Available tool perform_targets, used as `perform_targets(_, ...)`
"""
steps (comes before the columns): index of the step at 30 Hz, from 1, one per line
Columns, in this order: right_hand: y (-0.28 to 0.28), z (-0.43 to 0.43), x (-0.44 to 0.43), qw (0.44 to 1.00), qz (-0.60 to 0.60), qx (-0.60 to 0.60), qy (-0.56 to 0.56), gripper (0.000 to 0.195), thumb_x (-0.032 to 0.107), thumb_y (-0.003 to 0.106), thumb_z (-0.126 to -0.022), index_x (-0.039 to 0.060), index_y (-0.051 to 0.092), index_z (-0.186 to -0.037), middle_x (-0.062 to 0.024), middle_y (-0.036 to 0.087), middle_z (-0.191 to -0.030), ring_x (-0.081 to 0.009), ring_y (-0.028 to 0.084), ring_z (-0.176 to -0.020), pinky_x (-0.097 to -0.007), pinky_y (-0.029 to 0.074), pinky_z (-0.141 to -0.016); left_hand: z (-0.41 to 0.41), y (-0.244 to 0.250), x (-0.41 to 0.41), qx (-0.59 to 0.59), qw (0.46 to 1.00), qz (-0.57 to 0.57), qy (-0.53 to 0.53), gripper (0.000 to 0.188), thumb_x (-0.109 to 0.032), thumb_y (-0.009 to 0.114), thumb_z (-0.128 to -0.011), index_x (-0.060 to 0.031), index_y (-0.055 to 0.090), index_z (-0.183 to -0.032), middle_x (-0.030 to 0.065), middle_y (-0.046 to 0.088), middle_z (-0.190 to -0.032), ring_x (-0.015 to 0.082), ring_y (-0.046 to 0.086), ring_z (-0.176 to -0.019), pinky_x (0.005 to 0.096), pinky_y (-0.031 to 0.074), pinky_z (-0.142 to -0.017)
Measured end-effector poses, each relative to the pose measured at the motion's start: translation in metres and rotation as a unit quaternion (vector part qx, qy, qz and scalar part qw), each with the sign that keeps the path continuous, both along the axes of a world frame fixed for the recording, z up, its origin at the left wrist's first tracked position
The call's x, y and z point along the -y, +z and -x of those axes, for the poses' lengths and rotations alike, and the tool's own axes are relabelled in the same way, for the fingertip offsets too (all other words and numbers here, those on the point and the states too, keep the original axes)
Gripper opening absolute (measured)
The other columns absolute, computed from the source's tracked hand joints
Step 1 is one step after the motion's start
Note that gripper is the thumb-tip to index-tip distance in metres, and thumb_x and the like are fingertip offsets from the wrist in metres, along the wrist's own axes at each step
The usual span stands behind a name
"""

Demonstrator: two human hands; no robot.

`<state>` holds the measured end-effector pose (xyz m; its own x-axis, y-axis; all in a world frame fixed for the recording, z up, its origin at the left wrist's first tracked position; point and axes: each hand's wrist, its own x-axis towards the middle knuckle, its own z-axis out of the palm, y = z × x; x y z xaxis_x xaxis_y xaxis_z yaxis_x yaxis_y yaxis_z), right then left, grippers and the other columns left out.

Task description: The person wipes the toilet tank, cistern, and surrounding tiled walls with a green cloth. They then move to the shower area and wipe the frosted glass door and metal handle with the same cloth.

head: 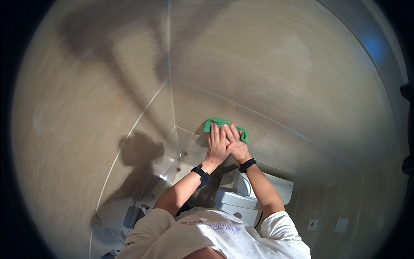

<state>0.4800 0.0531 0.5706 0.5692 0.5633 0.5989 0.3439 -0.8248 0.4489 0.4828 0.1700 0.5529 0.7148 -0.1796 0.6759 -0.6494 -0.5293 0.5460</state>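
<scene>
Both my hands press side by side on a green cloth (pixel 244 137) against the beige tiled wall (pixel 258 77) in front of me. My left hand (pixel 218 145) lies with its fingers stretched upward over the cloth's left part. Beside it, and touching it, my right hand (pixel 236 142) has its fingers stretched over the middle of the cloth. Folds of the cloth show above the fingertips and to the right of the right hand. Black bands are on both wrists.
A white toilet tank (pixel 239 199) stands below my forearms, with a white toilet lid or seat beside it. At the left, two walls meet in a corner. A socket plate (pixel 312 224) and a blank plate (pixel 341 225) sit on the wall at lower right.
</scene>
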Motion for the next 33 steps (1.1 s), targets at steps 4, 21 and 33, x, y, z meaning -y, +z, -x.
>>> perform_targets(4, -0.002, -0.01, -0.006, 0.989, 0.048, -0.126, 0.06, 0.049, 0.026, 0.046, -0.078, 0.0153, 0.043, -0.126, -0.0037, 0.03, -0.137, -0.0236, 0.022, -0.129, -0.0439, 0.017, -0.103, -0.002, -0.024, 0.008, -0.021, 0.991, 0.128, 0.045, 0.073, -0.037, 0.044, -0.081, 0.0068, 0.015, -0.132, 0.034, 0.007, -0.135, 0.0471, 0.011, -0.126, 0.0481, 0.012, -0.103)
perform_targets(21, -0.011, -0.026, -0.021, 0.921, -0.253, -0.142, 0.259, 0.037, 0.01, 0.055, -0.072, 0.0123, 0.055, -0.11, -0.0117, 0.044, -0.125, -0.0321, 0.043, -0.113, -0.0419, 0.035, -0.095, 0.003, -0.011, 0.003, -0.074, 0.979, 0.181, 0.058, 0.064, -0.025, 0.049, -0.08, 0.0028, 0.022, -0.131, 0.0263, 0.016, -0.137, 0.0417, 0.024, -0.122, 0.0449, 0.022, -0.1)
perform_targets(33, 0.046, 0.006, -0.152, 0.669, -0.587, -0.143, 0.434, 0.044, 0.013, 0.048, -0.081, 0.0045, 0.039, -0.122, -0.02, 0.027, -0.134, -0.0356, 0.028, -0.122, -0.0419, 0.026, -0.099, 0.06, 0.093, -0.074, 0.148, 0.962, -0.083, 0.213, 0.067, -0.031, 0.056, -0.076, -0.0035, 0.029, -0.131, 0.024, 0.019, -0.137, 0.042, 0.019, -0.125, 0.0538, 0.018, -0.098)
